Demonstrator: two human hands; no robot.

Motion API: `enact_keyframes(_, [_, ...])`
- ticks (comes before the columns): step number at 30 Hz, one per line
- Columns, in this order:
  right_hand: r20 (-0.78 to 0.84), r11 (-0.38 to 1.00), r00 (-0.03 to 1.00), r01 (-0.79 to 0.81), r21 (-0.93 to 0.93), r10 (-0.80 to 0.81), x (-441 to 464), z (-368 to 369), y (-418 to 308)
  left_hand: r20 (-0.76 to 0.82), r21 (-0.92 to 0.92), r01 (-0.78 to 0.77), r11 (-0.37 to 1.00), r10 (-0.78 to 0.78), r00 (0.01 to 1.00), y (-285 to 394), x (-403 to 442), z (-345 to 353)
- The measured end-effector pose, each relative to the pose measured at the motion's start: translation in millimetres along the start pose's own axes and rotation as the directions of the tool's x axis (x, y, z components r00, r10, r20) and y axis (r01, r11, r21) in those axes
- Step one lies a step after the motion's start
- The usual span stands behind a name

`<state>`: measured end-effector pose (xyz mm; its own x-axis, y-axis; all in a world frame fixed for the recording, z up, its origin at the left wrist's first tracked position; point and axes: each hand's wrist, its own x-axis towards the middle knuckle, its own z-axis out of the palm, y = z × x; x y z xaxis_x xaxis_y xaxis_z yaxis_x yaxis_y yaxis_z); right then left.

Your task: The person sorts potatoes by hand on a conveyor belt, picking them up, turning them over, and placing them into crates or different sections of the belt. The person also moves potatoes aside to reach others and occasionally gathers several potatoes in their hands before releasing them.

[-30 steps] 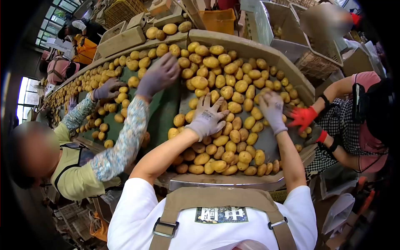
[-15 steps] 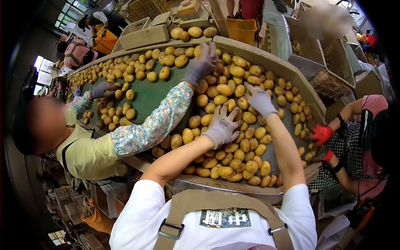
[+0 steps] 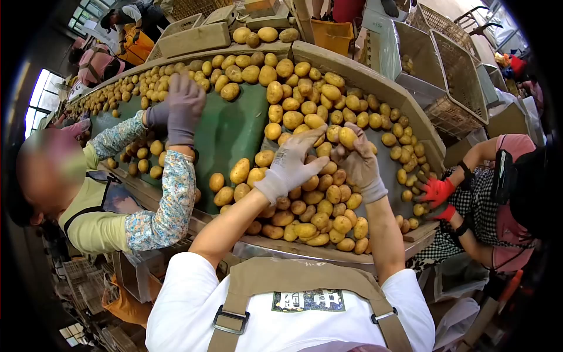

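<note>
Many yellow-brown potatoes lie on a grey surface beside a green belt. My left hand, in a light glove, is over the middle of the pile with its fingers apart and nothing visibly held. Close on its right is my right hand, in a stained glove, its fingers curled round a potato that shows between thumb and fingertips. More potatoes lie beyond both hands and along the rim.
A wooden rim borders the surface. At the left, a co-worker's gloved hands are over the belt. A co-worker's red gloves touch potatoes at the right. Crates stand behind the rim; several potatoes rest on a ledge.
My right hand has turned over, come nearer my left hand and taken hold of a potato. My left hand has lifted a little. The left co-worker's raised arm has swung back left.
</note>
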<state>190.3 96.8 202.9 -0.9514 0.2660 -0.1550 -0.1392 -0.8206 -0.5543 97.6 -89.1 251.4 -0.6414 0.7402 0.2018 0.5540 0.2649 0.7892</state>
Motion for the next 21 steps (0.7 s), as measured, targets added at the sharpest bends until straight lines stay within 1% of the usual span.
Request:
enact_keyframes(2, [0.109,0.991,0.986,-0.131,0.027,0.127,-4.5,0.1,6.6,-0.017,0.064,-0.136,0.989,0.138,0.99,7.8,4.2,2.2])
enact_keyframes(3, [0.159,0.979,0.968,-0.202,0.037,0.193,-9.3,1.0,11.9,0.019,0.008,-0.107,0.994,0.107,0.994,10.3,3.6,2.5])
enact_keyframes(4, [-0.029,0.959,0.959,-0.282,0.043,0.283,-13.7,5.0,23.2,0.054,-0.048,-0.075,0.996,0.078,0.996,12.1,3.2,2.8])
enact_keyframes(5, [-0.029,0.951,0.953,-0.3,0.077,0.303,-19.6,9.3,28.9,0.085,-0.101,-0.047,0.994,0.056,0.995,13.4,4.1,3.4])
enact_keyframes(6, [-0.024,0.943,0.947,-0.315,0.108,0.319,-25.0,18.7,30.7,0.061,-0.149,-0.057,0.987,0.066,0.996,16.7,5.0,3.6])
enact_keyframes(7, [-0.015,0.933,0.942,-0.331,0.14,0.336,-27.2,24.7,32.1,0.107,-0.219,0.065,0.974,-0.042,0.993,20.7,4.8,1.7])
enact_keyframes(8, [-0.009,0.928,0.936,-0.348,0.132,0.352,-26.9,26.9,34.8,0.159,-0.279,0.192,0.941,-0.152,0.976,26.1,1.9,-1.8])
enact_keyframes(9, [0.005,0.922,0.929,-0.369,0.114,0.371,-25.8,28.1,36.5,0.216,-0.33,0.32,0.888,-0.259,0.941,36.1,0.0,-7.2])
enact_keyframes(10, [-0.002,0.907,0.915,-0.4,0.136,0.404,-29.1,30.4,36.8,0.277,-0.451,0.456,0.767,-0.366,0.889,44.0,-1.4,-10.1])
enact_keyframes(11, [-0.014,0.889,0.899,-0.431,0.157,0.438,-34.1,32.6,35.6,0.231,-0.452,0.428,0.783,-0.36,0.904,37.0,-2.8,-7.3])
enact_keyframes(12, [0.017,0.861,0.881,-0.467,0.202,0.474,-36.0,44.6,30.1,0.186,-0.454,0.398,0.797,-0.352,0.917,29.9,-1.2,-5.3])
enact_keyframes(13, [0.125,0.856,0.883,-0.47,0.215,0.453,-35.8,43.4,33.4,0.142,-0.455,0.367,0.811,-0.341,0.929,24.7,1.3,-5.1])
enact_keyframes(14, [0.229,0.85,0.875,-0.474,0.23,0.427,-35.8,39.5,38.9,0.137,-0.424,0.344,0.838,-0.316,0.939,20.4,2.0,-7.2])
enact_keyframes(15, [0.334,0.844,0.858,-0.479,0.242,0.391,-34.0,43.7,39.3,0.126,-0.463,0.317,0.828,-0.292,0.948,19.5,1.7,-8.7])
enact_keyframes(16, [0.256,0.833,0.868,-0.486,0.265,0.425,-36.5,50.0,37.9,0.113,-0.499,0.285,0.818,-0.265,0.958,16.2,1.4,-9.5])
enact_keyframes(17, [0.231,0.834,0.871,-0.485,0.262,0.434,-36.9,53.4,36.9,0.101,-0.534,0.256,0.806,-0.24,0.965,14.8,-0.6,-10.1])
enact_keyframes(19, [0.182,0.835,0.872,-0.488,0.255,0.454,-37.3,59.8,35.3,0.068,-0.53,0.208,0.822,-0.203,0.977,16.5,-4.2,-11.7])
enact_keyframes(21, [0.045,0.845,0.877,-0.474,0.248,0.479,-40.0,73.9,26.2,0.03,-0.521,0.156,0.839,-0.165,0.986,18.0,-7.7,-13.9])
